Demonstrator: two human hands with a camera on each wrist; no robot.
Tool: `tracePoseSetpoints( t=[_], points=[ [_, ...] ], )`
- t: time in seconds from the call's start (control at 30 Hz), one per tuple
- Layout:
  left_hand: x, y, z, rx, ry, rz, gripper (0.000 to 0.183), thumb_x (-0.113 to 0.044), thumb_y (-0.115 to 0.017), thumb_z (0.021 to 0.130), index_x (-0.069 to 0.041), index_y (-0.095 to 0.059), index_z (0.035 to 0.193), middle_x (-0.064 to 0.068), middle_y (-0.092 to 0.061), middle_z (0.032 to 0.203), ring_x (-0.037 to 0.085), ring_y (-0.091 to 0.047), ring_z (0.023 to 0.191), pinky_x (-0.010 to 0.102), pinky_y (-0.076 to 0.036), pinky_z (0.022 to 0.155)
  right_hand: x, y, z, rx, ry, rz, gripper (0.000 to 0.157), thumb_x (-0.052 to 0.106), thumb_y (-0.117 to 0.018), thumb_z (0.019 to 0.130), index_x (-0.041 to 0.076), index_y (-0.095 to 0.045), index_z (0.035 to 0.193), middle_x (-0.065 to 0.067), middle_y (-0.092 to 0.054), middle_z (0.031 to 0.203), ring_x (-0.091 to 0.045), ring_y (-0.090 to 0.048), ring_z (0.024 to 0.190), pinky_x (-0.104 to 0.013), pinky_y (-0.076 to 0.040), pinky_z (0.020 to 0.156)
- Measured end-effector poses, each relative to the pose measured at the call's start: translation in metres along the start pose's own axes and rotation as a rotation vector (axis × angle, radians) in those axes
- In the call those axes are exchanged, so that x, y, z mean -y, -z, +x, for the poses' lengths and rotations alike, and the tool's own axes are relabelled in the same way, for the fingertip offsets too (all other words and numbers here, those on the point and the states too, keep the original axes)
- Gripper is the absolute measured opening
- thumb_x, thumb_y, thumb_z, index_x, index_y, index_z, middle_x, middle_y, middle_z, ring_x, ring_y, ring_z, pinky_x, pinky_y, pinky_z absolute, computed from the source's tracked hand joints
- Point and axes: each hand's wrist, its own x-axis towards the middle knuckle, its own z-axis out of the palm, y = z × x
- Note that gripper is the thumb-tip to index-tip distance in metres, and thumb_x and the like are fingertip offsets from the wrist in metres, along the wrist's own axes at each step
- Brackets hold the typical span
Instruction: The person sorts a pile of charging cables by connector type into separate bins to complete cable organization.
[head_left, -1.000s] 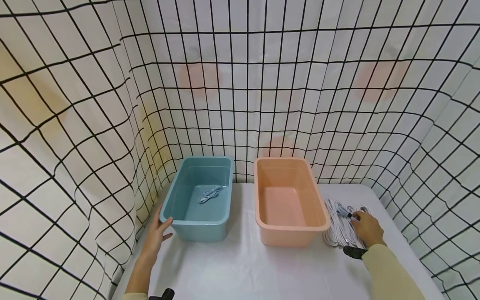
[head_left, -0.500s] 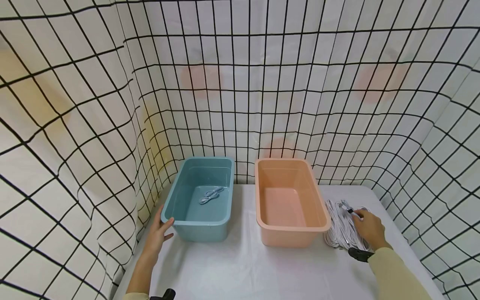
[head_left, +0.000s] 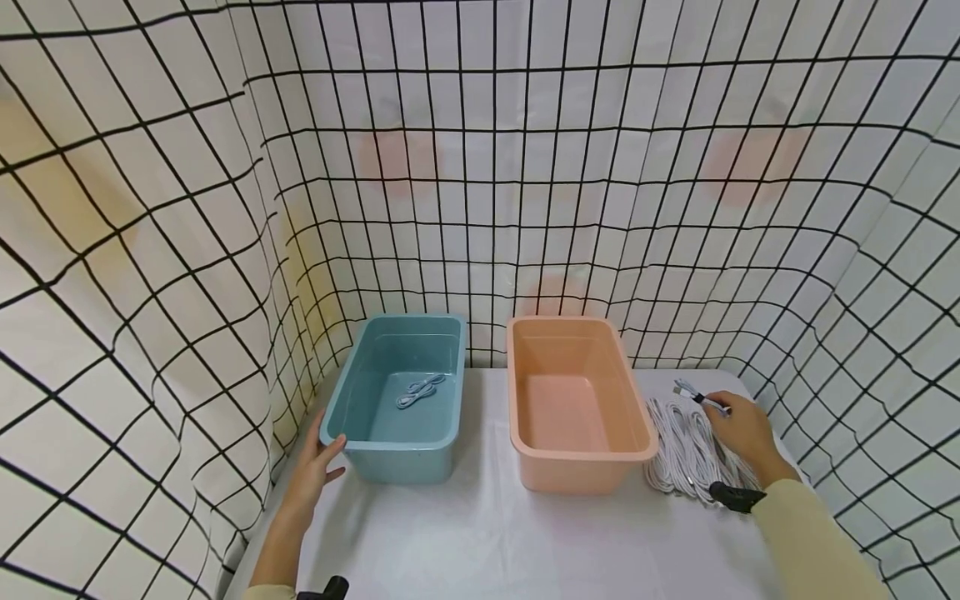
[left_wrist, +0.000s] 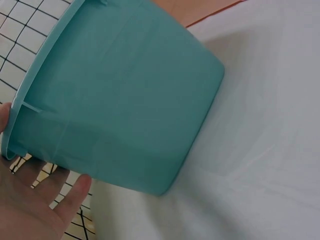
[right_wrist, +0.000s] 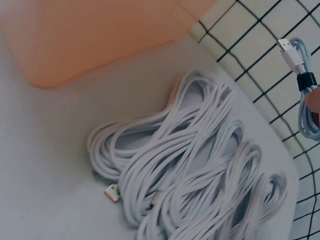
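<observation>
My right hand [head_left: 742, 429] pinches a light blue USB cable [head_left: 701, 398], coiled and bound with a black strap, above the pile of white cables. In the right wrist view, the held USB cable [right_wrist: 295, 62] shows its metal plug pointing up, with a fingertip at the strap. Below it, several coiled white USB cables [right_wrist: 165, 150] lie side by side on the table. At the far left, my left hand [head_left: 306, 479] grips the front left corner of a teal plastic bin [head_left: 401, 462], its thumb at the rim. Another light blue coiled cable [head_left: 420, 390] lies inside that bin.
Between the teal bin and the cable pile stands a peach plastic bin [head_left: 581, 473]. Black netting [head_left: 495, 225] over white cloth encloses the back and sides. A white cloth covers the table [head_left: 480, 533].
My right hand has lifted the light blue cable off the white pile and moved slightly right and up. The left hand stays at the teal bin's corner.
</observation>
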Motion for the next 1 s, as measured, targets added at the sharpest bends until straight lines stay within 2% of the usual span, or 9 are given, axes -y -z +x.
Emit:
tracePoseSetpoints(
  t=[0.1, 0.23, 0.43, 0.63, 1.0],
  points=[
    [0.002, 0.001, 0.0, -0.002, -0.004, 0.001, 0.079, -0.035, -0.052, 0.11, -0.022, 0.0, 0.168, 0.022, -0.007, 0.17, 0.047, -0.016, 0.152, 0.068, -0.038, 0.106, 0.008, 0.007, 0.008, -0.032, 0.076, 0.006, 0.025, 0.014, -0.062, 0.102, -0.005, -0.069, 0.116, -0.028, -0.068, 0.108, -0.046, -0.061, 0.094, -0.059, -0.048, 0.074],
    [0.002, 0.001, -0.001, -0.003, -0.003, 0.005, 0.08, -0.036, -0.052, 0.109, -0.022, 0.0, 0.168, 0.022, -0.006, 0.17, 0.047, -0.016, 0.152, 0.068, -0.038, 0.106, 0.017, 0.013, 0.017, -0.07, 0.129, 0.009, 0.023, 0.012, -0.064, 0.1, -0.005, -0.07, 0.114, -0.027, -0.069, 0.106, -0.044, -0.061, 0.091, -0.056, -0.047, 0.073],
    [0.003, 0.002, 0.0, -0.006, 0.0, 0.005, 0.079, -0.035, -0.053, 0.109, -0.022, -0.001, 0.168, 0.022, -0.007, 0.17, 0.047, -0.016, 0.152, 0.068, -0.038, 0.106, 0.033, 0.021, 0.025, -0.044, 0.116, 0.03, 0.029, 0.017, -0.062, 0.103, -0.005, -0.067, 0.12, -0.028, -0.066, 0.114, -0.047, -0.059, 0.098, -0.061, -0.046, 0.077],
    [0.004, 0.003, 0.001, -0.005, -0.002, 0.002, 0.08, -0.035, -0.053, 0.109, -0.023, 0.0, 0.168, 0.022, -0.006, 0.17, 0.047, -0.015, 0.152, 0.068, -0.038, 0.107, 0.047, 0.023, 0.033, -0.016, 0.087, 0.069, 0.033, 0.022, -0.06, 0.106, -0.005, -0.066, 0.124, -0.028, -0.064, 0.119, -0.047, -0.057, 0.105, -0.061, -0.047, 0.08],
    [0.003, 0.001, 0.003, 0.0, -0.007, 0.001, 0.08, -0.033, -0.053, 0.109, -0.023, 0.001, 0.168, 0.021, -0.005, 0.171, 0.047, -0.016, 0.152, 0.068, -0.038, 0.106, 0.069, 0.02, 0.048, -0.009, 0.149, 0.089, 0.03, 0.019, -0.061, 0.105, -0.005, -0.067, 0.121, -0.026, -0.067, 0.112, -0.045, -0.059, 0.102, -0.06, -0.049, 0.077]
  ],
)
